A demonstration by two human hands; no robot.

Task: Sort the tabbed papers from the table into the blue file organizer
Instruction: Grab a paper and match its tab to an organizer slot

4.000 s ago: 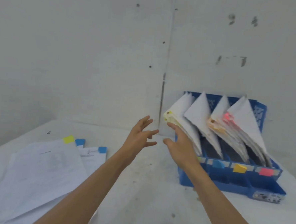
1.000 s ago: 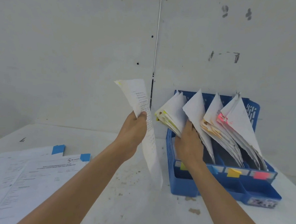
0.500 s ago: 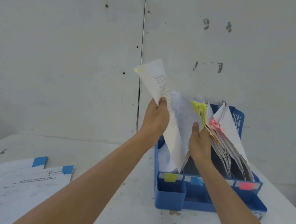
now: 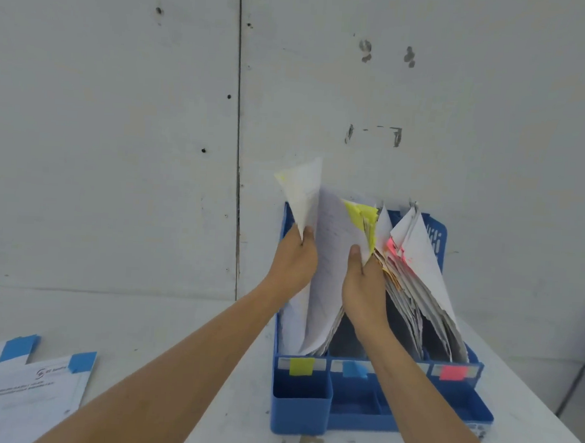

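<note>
A person's left hand pinches a yellow-tabbed sheet upright in the leftmost slot of the blue file organizer, at four o'clock. The right hand grips the filed papers beside it. Blue-tabbed papers lie at eight o'clock.

File organizer right on table (against wall), loose papers far left
</note>
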